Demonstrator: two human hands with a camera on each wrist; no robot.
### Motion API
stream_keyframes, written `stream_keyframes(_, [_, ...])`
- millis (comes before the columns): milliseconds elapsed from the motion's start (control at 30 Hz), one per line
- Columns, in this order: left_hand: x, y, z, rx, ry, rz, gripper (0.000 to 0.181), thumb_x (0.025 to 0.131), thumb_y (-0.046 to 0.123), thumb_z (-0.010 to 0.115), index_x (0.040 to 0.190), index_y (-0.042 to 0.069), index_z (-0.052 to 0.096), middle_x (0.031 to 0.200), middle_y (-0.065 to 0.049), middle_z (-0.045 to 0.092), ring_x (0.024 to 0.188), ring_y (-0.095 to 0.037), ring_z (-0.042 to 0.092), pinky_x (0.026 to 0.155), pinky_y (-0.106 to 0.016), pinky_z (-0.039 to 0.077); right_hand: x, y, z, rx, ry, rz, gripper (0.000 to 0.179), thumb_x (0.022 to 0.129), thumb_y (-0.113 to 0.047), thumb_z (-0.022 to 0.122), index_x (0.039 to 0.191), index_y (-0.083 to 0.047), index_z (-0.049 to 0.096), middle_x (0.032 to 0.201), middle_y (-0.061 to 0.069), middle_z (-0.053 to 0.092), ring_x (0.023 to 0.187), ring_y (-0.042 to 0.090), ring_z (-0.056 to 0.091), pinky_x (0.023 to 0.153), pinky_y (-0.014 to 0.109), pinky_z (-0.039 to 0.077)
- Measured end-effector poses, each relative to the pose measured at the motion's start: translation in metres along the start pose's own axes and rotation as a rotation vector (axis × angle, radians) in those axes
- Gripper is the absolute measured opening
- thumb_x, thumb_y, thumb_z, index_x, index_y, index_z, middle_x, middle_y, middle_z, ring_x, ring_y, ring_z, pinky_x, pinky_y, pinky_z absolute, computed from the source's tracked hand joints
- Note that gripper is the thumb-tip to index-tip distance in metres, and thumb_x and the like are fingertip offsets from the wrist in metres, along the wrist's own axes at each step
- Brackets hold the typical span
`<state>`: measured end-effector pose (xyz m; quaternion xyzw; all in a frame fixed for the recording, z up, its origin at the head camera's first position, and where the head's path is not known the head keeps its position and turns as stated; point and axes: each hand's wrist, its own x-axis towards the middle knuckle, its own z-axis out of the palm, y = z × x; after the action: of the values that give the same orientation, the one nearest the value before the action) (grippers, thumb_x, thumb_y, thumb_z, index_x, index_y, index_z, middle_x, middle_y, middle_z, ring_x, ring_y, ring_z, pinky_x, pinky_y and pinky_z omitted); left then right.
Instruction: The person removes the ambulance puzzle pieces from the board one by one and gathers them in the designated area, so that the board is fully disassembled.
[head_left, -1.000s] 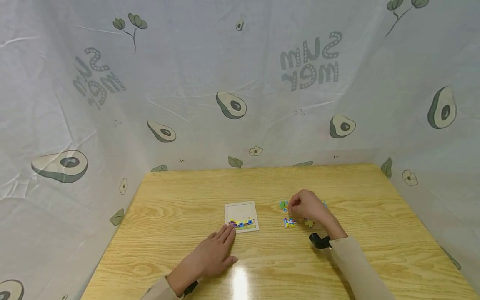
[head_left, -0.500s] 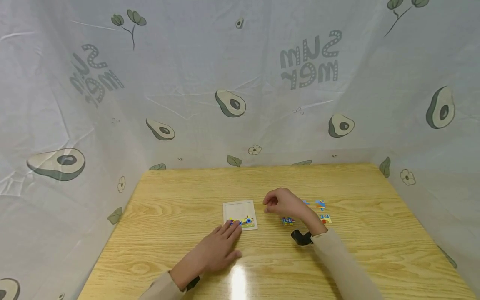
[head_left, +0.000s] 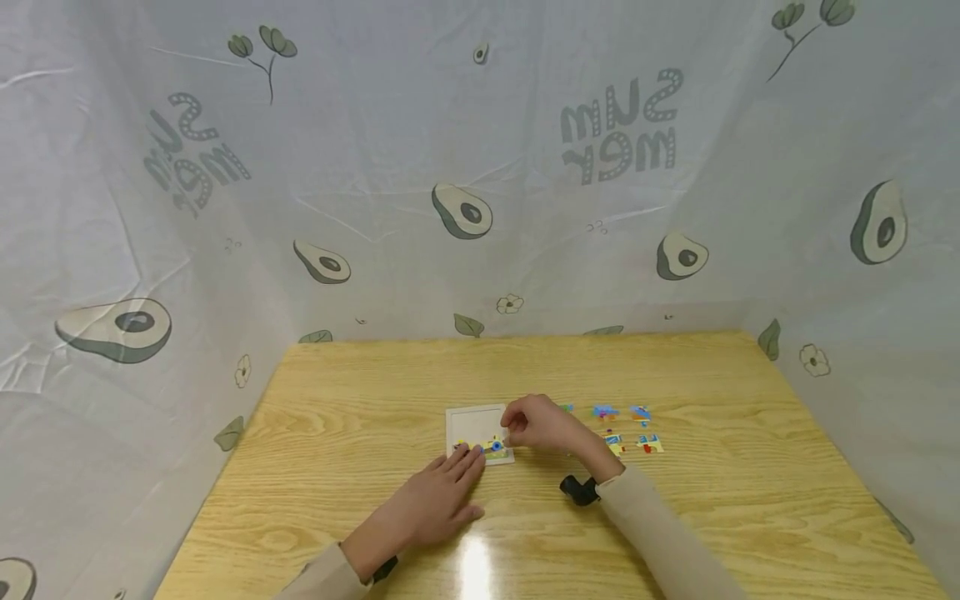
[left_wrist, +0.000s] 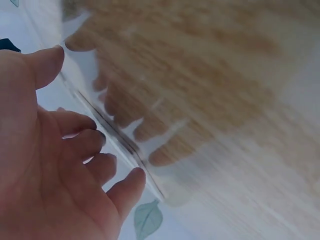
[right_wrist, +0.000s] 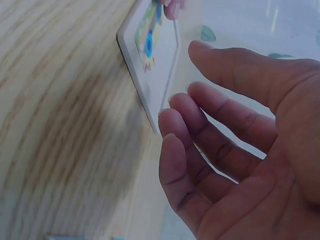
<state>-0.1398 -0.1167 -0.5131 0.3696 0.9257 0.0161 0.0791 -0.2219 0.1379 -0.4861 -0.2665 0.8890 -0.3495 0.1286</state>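
A shallow white puzzle tray [head_left: 472,419] lies mid-table, with a strip of colourful puzzle pieces [head_left: 496,447] along its near side. My left hand [head_left: 438,500] rests flat at the tray's near edge, its fingertips over the strip and covering part of it. At the tray's right edge is my right hand [head_left: 543,427], fingers loosely bent. In the right wrist view, a gap shows between the thumb and fingers of that hand [right_wrist: 235,135], with nothing visible in it. Beyond it stand the tray [right_wrist: 162,95] and the picture strip [right_wrist: 148,47], touched by left fingertips [right_wrist: 173,9].
Several loose puzzle pieces lie right of the tray, among them a blue one [head_left: 640,412] and a red-and-yellow one [head_left: 649,443]. My right hand and forearm partly hide others. A printed curtain [head_left: 390,250] encloses the wooden table [head_left: 360,383] at back and sides.
My right hand has moved left from the loose pieces to the tray's right edge, uncovering several pieces. My left fingers have slid slightly right along the strip.
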Motion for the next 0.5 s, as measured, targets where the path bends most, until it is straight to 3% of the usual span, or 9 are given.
stream_keyframes(233, [-0.001, -0.002, 0.003, -0.011, -0.017, 0.029, 0.074, 0.111, 0.054, 0.041, 0.168, 0.009, 0.027, 0.177, -0.007, 0.023, 0.164, -0.028, 0.026, 0.128, -0.050, 0.037, 0.005, -0.001, 0.014, -0.031, -0.011, 0.015, 0.032, 0.091, -0.012, 0.083, 0.118, 0.001, 0.072, 0.098, 0.008, 0.070, 0.083, 0.012, 0.056, 0.075, 0.027, 0.051])
stream_keyframes(500, [0.000, -0.006, 0.007, 0.003, -0.027, 0.047, 0.073, 0.112, 0.055, 0.035, 0.169, 0.010, 0.023, 0.178, -0.006, 0.020, 0.165, -0.025, 0.023, 0.131, -0.050, 0.032, 0.004, -0.004, 0.023, -0.069, -0.021, 0.075, 0.035, 0.088, -0.014, 0.086, 0.118, -0.003, 0.073, 0.108, 0.006, 0.069, 0.091, 0.015, 0.059, 0.085, 0.038, 0.055])
